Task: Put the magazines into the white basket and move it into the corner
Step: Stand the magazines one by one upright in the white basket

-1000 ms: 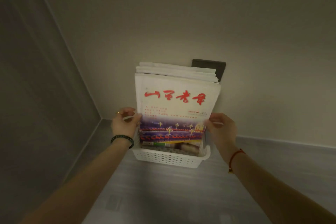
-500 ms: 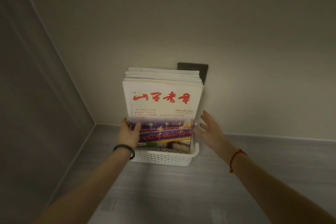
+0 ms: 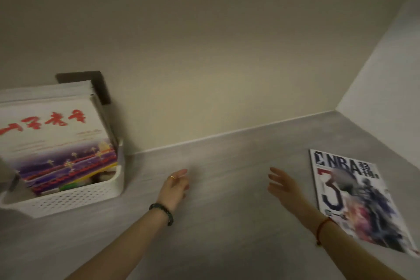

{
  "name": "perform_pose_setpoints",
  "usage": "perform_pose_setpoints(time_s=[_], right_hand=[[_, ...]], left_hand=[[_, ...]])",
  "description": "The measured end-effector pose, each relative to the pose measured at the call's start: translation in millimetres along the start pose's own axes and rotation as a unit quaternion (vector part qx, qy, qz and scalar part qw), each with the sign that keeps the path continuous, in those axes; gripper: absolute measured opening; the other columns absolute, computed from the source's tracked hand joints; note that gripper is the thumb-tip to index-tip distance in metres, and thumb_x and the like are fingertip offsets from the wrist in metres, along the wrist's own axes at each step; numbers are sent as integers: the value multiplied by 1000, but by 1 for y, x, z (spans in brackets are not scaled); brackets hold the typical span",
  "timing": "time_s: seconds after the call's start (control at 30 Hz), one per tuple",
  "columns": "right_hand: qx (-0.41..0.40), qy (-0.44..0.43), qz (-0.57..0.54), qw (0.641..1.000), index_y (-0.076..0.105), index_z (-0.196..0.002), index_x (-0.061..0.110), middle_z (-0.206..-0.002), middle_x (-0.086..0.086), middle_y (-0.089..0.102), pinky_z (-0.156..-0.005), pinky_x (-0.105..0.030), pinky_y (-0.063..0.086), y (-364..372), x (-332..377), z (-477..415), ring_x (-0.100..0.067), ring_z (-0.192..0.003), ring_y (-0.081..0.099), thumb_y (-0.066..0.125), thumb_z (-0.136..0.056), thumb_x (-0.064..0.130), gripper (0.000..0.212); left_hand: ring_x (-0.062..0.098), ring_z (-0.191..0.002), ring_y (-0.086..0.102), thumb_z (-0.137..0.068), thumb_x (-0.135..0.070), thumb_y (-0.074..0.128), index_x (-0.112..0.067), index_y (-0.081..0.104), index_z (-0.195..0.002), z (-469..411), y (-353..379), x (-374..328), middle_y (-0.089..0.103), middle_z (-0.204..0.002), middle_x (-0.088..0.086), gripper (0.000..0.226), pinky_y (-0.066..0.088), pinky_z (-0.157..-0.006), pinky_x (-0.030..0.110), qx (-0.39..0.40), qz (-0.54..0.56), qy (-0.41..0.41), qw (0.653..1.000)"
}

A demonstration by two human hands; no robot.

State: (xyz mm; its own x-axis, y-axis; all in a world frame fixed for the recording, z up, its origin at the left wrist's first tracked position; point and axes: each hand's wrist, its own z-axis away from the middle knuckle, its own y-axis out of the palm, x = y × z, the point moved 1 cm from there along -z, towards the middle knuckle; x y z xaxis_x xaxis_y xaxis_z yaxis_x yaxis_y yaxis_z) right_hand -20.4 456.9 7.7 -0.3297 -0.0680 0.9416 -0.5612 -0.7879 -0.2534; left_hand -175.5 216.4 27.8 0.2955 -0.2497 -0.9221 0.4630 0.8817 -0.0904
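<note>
The white perforated basket [image 3: 68, 198] stands at the far left of the grey surface against the back wall. A stack of magazines [image 3: 52, 134] stands upright in it, the front cover white with red characters. An NBA magazine [image 3: 354, 200] lies flat on the surface at the right. My left hand [image 3: 175, 186] hovers with relaxed fingers over the middle of the surface, right of the basket and apart from it. My right hand [image 3: 281, 186] is open with spread fingers, just left of the NBA magazine and not touching it.
A dark wall plate [image 3: 100, 84] shows behind the magazine stack. The grey surface [image 3: 216, 223] meets the back wall and, at the right, a side wall forming a corner [image 3: 335, 110].
Both hands have let go of the basket and magazines and moved right. The view has swung right, so the basket now sits at the left and the NBA magazine has come into view.
</note>
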Motion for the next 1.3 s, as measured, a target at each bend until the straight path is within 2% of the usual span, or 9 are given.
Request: perform_pose_setpoints(time_s=[0.1, 0.27, 0.4, 0.57, 0.77, 0.87, 0.97, 1.13, 1.3], right_hand=[[-61, 29, 4, 998, 37, -132, 0, -132, -30, 44, -70, -16, 49, -85, -29, 21, -7, -79, 60, 47, -82, -17, 53], [-103, 101, 50, 988, 40, -131, 3, -129, -23, 51, -86, -38, 47, -186, -68, 44, -31, -107, 55, 53, -86, -1, 47], [-78, 128, 201, 968, 35, -137, 14, -137, -13, 47, -103, -42, 39, -234, -86, 46, -31, -122, 47, 58, -85, 9, 57], [13, 103, 331, 938, 17, -143, 21, -155, -5, 12, -116, -38, 21, -254, -114, 44, -24, -141, 16, 62, -82, 19, 76], [45, 115, 416, 901, 5, -144, 30, -155, 3, -13, -117, -46, 7, -255, -130, 40, -25, -143, -9, 54, -85, 41, 78], [54, 118, 415, 901, 3, -144, 31, -155, 2, -15, -117, -47, 8, -258, -133, 40, -25, -143, -10, 53, -85, 43, 78], [27, 99, 357, 929, 12, -144, 28, -157, -2, 3, -117, -46, 18, -262, -131, 42, -24, -143, 8, 59, -83, 38, 77], [-141, 88, 75, 983, 24, -139, 19, -139, -13, 43, -92, -45, 47, -271, -99, 30, -25, -110, 52, 64, -81, 17, 71], [-110, 71, -131, 983, 45, -118, 13, -107, -16, 64, -68, -43, 56, -252, -53, 8, -24, -82, 66, 49, -89, 9, 29]], left_hand=[[22, -98, 52, -92, -17, 46, -9, 50, -121, 0, 91, 9, 54, -108, 6, 30, 43, -73, 28, 67, -17, -21, 997], [14, -65, 46, -91, -14, 48, -17, 55, -89, 7, 222, 24, 52, -74, 1, 8, 35, -57, 24, 137, 10, -84, 987], [15, -59, 40, -90, -18, 49, -18, 49, -65, 6, 295, 35, 45, -66, 3, 25, 36, -59, 26, 169, -8, -124, 978], [23, -90, 61, -89, -24, 50, -16, 56, -86, 5, 349, 37, 65, -91, 7, 10, 49, -89, 40, 184, -57, -117, 974], [24, -102, 63, -87, -26, 54, -10, 56, -116, -9, 372, 25, 66, -115, 14, 33, 50, -92, 40, 233, -143, -105, 956], [24, -101, 63, -90, -20, 49, -15, 44, -126, -7, 387, 23, 61, -122, 13, 37, 55, -78, 32, 247, -160, -73, 953], [25, -98, 62, -92, -10, 43, -21, 34, -134, 2, 392, 23, 57, -127, 12, 44, 55, -66, 27, 238, -127, -48, 962], [28, -107, 59, -92, -6, 41, -27, 42, -127, 15, 369, 13, 60, -115, 4, 41, 52, -90, 46, 224, -23, 39, 974], [14, -73, 70, -89, -2, 44, -18, 52, -113, 17, 308, -14, 69, -95, 2, 29, 56, -55, 22, 194, 55, 99, 975]])
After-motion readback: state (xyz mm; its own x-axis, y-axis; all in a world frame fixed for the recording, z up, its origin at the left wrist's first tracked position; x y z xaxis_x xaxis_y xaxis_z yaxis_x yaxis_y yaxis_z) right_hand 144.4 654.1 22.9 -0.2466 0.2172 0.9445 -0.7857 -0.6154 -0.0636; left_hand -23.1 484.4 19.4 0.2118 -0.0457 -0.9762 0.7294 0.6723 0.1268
